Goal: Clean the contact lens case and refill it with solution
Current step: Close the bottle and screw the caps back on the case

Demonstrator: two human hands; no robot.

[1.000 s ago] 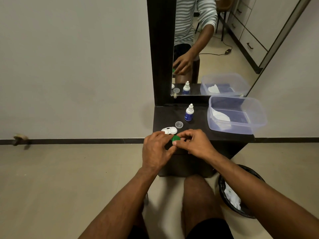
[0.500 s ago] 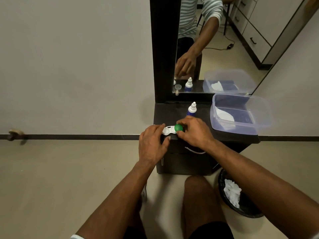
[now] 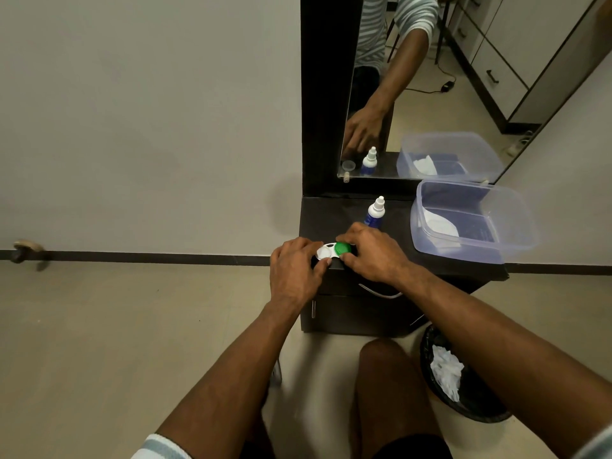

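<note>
The white contact lens case (image 3: 324,252) lies near the front edge of the dark cabinet top (image 3: 331,213). My left hand (image 3: 294,270) pinches the case's left end with thumb and fingers. A green cap (image 3: 342,249) sits on the case's right well, and my right hand (image 3: 374,253) grips that cap between thumb and fingertips. The solution bottle (image 3: 375,213), blue with a white nozzle, stands upright just behind my right hand. A small clear bottle cap shows only in the mirror; my hands hide it on the cabinet.
A clear plastic box (image 3: 470,223) with a white tissue inside fills the cabinet's right side. A mirror (image 3: 414,94) rises behind the cabinet. A black bin (image 3: 463,379) holding crumpled tissue stands on the floor at lower right. My knee is below the cabinet.
Both hands moved forward from the cabinet's front edge to the case. The green cap went from between my fingers in the air onto the case's right well.
</note>
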